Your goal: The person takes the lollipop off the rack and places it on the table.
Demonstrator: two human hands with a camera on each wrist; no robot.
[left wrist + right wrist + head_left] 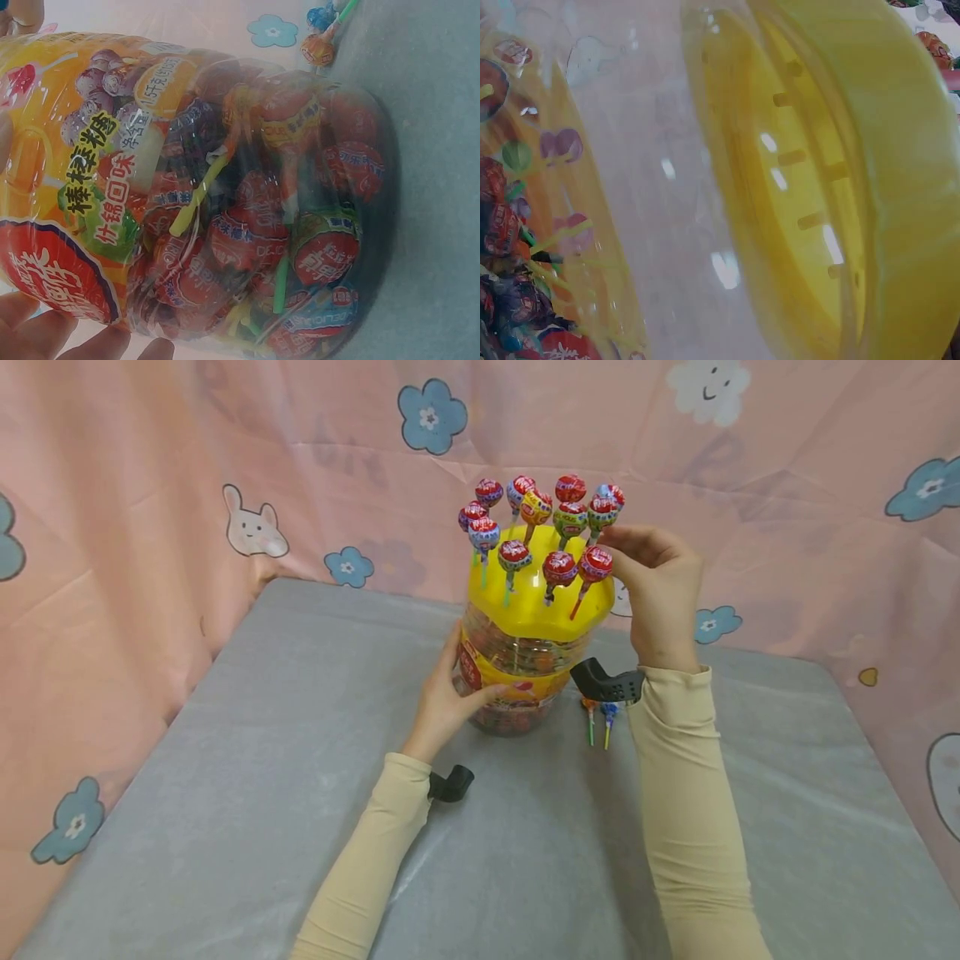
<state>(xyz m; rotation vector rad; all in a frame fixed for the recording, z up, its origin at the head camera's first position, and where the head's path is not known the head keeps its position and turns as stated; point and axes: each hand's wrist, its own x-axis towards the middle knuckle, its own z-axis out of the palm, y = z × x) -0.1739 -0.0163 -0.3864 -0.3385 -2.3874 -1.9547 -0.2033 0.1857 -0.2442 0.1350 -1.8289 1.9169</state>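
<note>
In the head view a clear plastic jar [517,656] with a yellow lid [525,610] stands on the grey table, tilted slightly. Several wrapped lollipops [514,554] stick up from the lid. My left hand [442,702] grips the jar's left side, thumb across its label. At the lid's right edge, my right hand [663,585] pinches a lollipop [602,512] low on its stick; the fingertips are partly hidden. Through the jar wall [240,225] the left wrist view shows many lollipops inside. Stick ends [791,157] poke through the lid's underside in the right wrist view.
An orange lollipop [589,703] and a blue lollipop [610,712] lie on the grey table [300,735], right of the jar and near the right wrist's black camera mount [606,683]. A pink patterned curtain [337,460] hangs behind and beside the table.
</note>
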